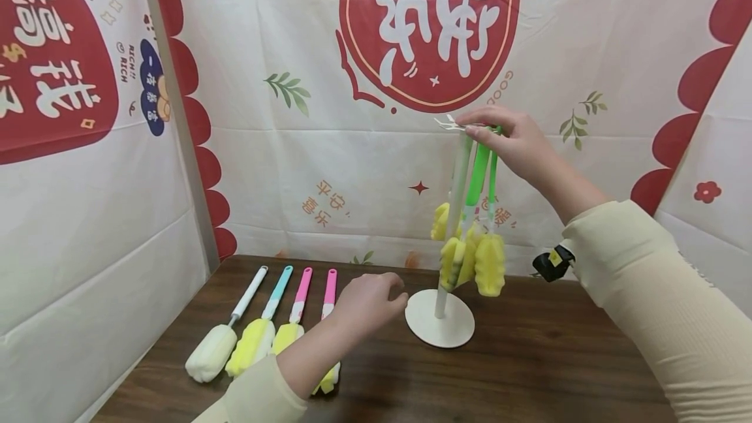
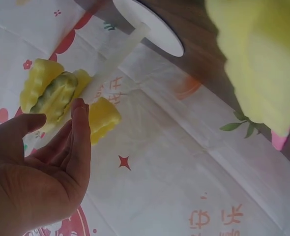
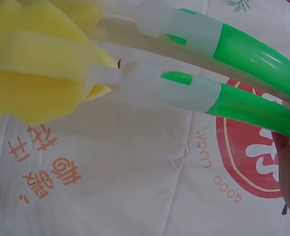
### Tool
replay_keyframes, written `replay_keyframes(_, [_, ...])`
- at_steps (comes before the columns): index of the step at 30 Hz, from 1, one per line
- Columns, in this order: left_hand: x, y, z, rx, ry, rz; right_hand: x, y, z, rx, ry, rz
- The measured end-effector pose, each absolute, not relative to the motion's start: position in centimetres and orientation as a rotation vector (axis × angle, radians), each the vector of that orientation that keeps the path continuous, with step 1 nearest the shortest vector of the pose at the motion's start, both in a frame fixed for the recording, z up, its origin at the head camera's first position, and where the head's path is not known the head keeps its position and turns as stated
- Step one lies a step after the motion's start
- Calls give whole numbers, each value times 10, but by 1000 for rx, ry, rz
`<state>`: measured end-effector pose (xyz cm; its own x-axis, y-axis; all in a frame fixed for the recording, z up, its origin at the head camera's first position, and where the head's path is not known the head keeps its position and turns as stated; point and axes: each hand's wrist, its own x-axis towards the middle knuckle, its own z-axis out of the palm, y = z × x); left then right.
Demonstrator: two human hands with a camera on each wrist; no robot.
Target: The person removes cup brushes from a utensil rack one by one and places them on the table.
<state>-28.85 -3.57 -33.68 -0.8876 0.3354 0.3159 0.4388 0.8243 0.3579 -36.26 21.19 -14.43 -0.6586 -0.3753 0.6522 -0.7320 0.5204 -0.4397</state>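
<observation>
At the top of a white rack (image 1: 459,181), my right hand (image 1: 508,139) grips the hooked head between fingers and thumb. Directly below it hang cleaning brushes with green handles (image 1: 478,175) and yellow sponge heads (image 1: 490,266). The right wrist view shows two green handles (image 3: 263,54) up close, with the hand at the right edge. My left hand (image 1: 367,302) holds nothing; its fingers are loosely bent, between the rack and the brushes lying on the table. The left wrist view has this hand (image 2: 46,172) overlapping the hanging sponges (image 2: 56,93).
On the left of the brown table (image 1: 529,358) lie a white brush (image 1: 211,351), a blue-handled brush (image 1: 252,344) and two pink-handled brushes (image 1: 301,292) in a row. The rack's round base (image 1: 440,335) stands mid-table. Printed cloth (image 1: 264,181) hangs behind.
</observation>
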Motion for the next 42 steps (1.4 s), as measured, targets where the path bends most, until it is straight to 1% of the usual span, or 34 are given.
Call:
replay_keyframes(6, [-291,-27,-334,-614,-2722,-654,-360,211,-145,849,-2300,900])
replay_keyframes(14, [-296,-18,-333,-570,-2693,-739,-359,206,-146,797,-2318,807])
replay_keyframes(26, [-303,-6,-332,-522,-2653,-1021,-358,191,-147,713,-2296,654])
replay_keyframes(35, [-309,4,-337,-532,-2575,-1123,-354,179,-148,641,-2261,540])
replay_keyframes(42, [-314,12,-342,-464,-2562,-1164,-352,171,-147,565,-2265,460])
